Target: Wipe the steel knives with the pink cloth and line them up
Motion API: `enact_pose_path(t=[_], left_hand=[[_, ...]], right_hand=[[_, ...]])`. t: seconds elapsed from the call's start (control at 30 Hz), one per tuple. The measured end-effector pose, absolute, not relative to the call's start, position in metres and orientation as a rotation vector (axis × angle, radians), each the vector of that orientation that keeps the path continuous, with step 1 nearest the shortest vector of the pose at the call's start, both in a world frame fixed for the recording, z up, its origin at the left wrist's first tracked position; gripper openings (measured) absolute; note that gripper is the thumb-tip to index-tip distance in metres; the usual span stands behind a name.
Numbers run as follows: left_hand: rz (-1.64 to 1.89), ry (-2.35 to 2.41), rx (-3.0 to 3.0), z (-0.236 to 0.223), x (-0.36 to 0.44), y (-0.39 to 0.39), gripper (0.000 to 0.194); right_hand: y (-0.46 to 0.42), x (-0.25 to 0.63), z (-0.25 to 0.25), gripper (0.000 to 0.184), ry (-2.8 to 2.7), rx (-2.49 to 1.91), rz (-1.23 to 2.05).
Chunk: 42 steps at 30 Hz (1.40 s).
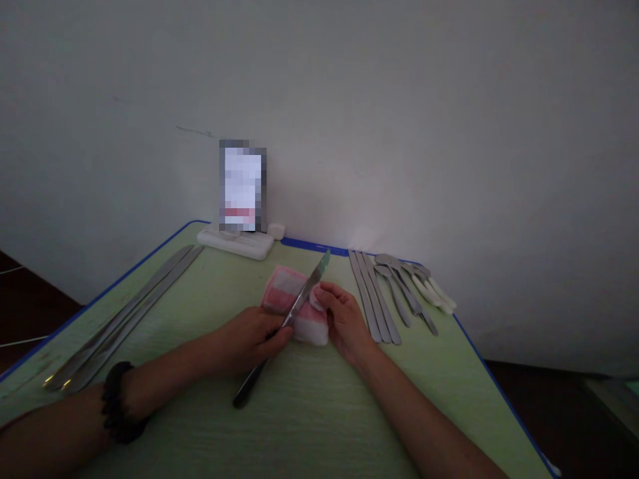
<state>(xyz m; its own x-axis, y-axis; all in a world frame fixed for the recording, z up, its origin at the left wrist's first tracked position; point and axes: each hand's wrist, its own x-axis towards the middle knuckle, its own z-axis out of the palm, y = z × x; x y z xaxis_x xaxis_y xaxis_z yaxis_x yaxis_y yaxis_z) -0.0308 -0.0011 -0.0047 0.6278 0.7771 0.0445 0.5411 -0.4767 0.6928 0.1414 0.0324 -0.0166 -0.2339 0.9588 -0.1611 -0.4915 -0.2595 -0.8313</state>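
Observation:
My left hand (252, 340) grips a table knife (294, 313) by its handle, with the blade pointing up and away across the table. My right hand (343, 319) pinches a small white pad against the blade near its middle. Under both hands lies a folded pink and white cloth (285, 287) on the green table (309, 412). A dark band sits on my left wrist.
Long knives (124, 318) lie in a row along the table's left side. More knives (373, 299) and several spoons (405, 283) lie at the right. A white stand (238, 242) with a blurred card leans at the wall. The table has a blue edge.

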Motion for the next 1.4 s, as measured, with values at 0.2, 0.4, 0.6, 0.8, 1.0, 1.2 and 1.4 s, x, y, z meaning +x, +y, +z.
enact_pose_path(t=[0.2, 0.4, 0.6, 0.8, 1.0, 1.2, 1.4], left_hand=[[0.405, 0.993, 2.245, -0.003, -0.034, -0.001, 0.033], [0.33, 1.0, 2.221, -0.002, -0.035, -0.003, 0.036], [0.326, 1.007, 2.245, -0.004, -0.035, -0.004, 0.037], [0.34, 1.027, 2.222, -0.007, -0.035, -0.003, 0.036], [0.425, 1.018, 2.178, -0.008, -0.033, -0.002, 0.034], [0.421, 1.037, 2.13, -0.011, -0.034, -0.002, 0.036], [0.473, 1.116, 2.031, -0.011, -0.031, -0.001, 0.04]], right_hand=[[0.034, 0.142, -0.02, 0.014, -0.748, -0.872, 1.668], [0.034, 0.141, -0.019, 0.013, -0.718, -0.845, 1.621], [0.036, 0.142, -0.019, 0.014, -0.68, -0.835, 1.626], [0.037, 0.143, -0.022, 0.015, -0.769, -0.845, 1.636], [0.034, 0.143, -0.024, 0.012, -1.035, -0.879, 1.695], [0.034, 0.142, -0.023, 0.014, -1.001, -0.863, 1.701], [0.035, 0.142, -0.022, 0.013, -0.882, -0.904, 1.635]])
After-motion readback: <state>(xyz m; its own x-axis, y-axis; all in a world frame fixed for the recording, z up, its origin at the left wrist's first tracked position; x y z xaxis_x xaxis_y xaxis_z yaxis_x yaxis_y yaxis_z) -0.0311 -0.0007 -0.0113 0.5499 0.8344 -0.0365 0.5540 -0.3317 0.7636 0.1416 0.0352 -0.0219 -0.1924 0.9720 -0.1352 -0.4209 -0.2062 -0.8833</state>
